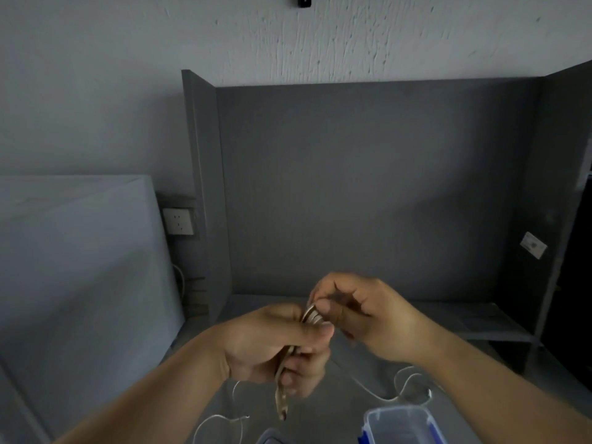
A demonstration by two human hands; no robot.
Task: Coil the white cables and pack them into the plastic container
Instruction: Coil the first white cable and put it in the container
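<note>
Both hands meet at centre frame, raised above the desk. Left hand is closed in a fist around a coil of white cable; the thumb lies across the top of the loops and the fingers curl underneath. Its forearm enters from the lower left, angled up toward centre. Right hand sits just beside and slightly above the left, wrist bent, forearm entering from the lower right. Its thumb and forefinger pinch together at the top edge of the coil; the remaining fingers are curled in toward the palm.

Most of the coil is hidden inside the left fist. Only the upper loop ends show between the two thumbs, and a flattened bundle of loops hangs below the fist. Dim lighting and blur prevent a loop count.

Loose cable trails from the hands down to the desk and curls at lower right. A second white strand loops on the desk at lower left; whether it is the same cable cannot be determined.

Container, clear plastic with blue clips, stands open on the desk at the bottom edge, partly cut off by the frame. Grey partition panels enclose the desk at the back and sides.
</note>
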